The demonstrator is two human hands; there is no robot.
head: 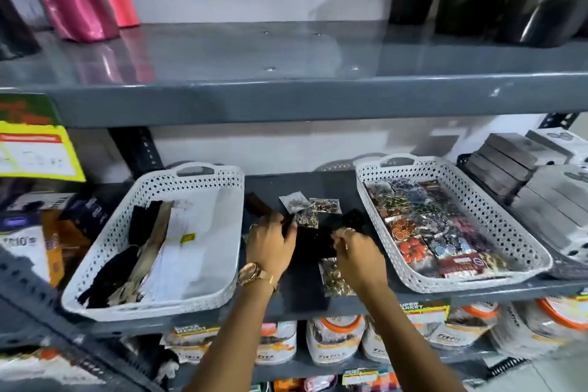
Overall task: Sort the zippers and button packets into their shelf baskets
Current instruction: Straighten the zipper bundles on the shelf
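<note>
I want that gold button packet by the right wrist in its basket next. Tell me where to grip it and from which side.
Pinch the gold button packet at its near left corner, coming from above and the left. It lies flat on the shelf, and the right hand and forearm cover its right edge, so only that side is free. A flat bag probably lifts most easily by its thin edge.

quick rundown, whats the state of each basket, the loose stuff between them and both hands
left basket: partly filled, zippers lying along its left side
right basket: nearly full of button packets
loose packets: unsorted, on the shelf between the baskets
dark zippers: unsorted, on the shelf under the hands
left hand: fingers curled on the dark zippers
right hand: pinching something small; what, unclear
</note>
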